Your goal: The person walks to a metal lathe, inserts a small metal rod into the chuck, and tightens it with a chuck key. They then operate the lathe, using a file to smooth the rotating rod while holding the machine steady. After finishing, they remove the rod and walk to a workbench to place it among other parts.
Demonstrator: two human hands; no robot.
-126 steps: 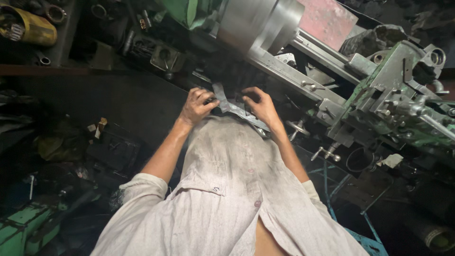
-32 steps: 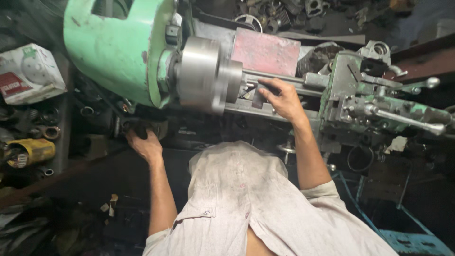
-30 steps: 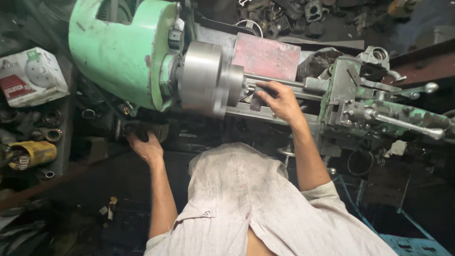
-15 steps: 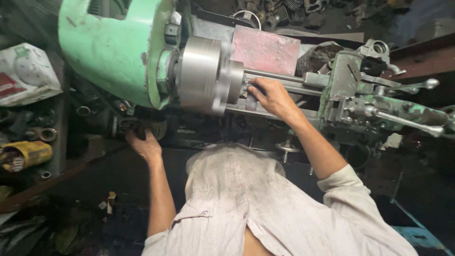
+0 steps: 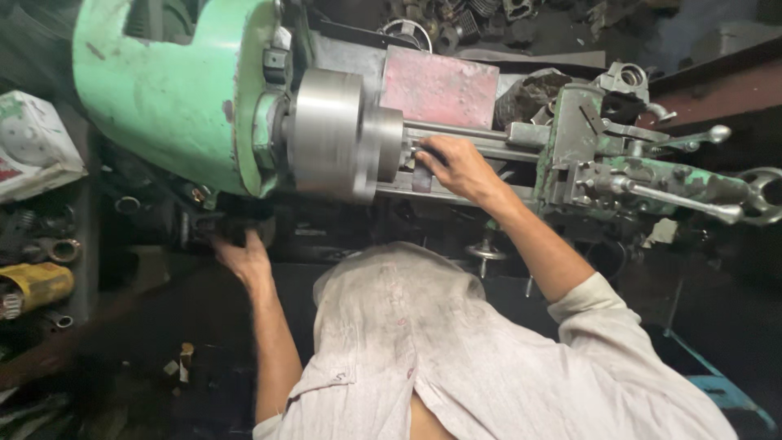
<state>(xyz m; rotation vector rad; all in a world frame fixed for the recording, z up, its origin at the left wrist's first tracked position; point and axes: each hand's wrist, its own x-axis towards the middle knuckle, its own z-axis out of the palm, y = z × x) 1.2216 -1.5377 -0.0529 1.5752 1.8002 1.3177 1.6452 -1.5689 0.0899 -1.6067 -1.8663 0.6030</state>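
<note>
Dim, cluttered workshop: right hand (image 5: 453, 165) fingers rest at steel chuck (image 5: 338, 134) face of green lathe (image 5: 171, 90); left hand (image 5: 243, 254) grips dark control below headstock. Risk: spindle starts, fingers caught.

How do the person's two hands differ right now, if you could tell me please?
The right hand reaches up to the lathe bed beside the grey chuck; the left hand sits lower, on dark controls under the green headstock. The right hand lies in light, the left hand in shadow. Both are bare and touch the lathe.
</note>
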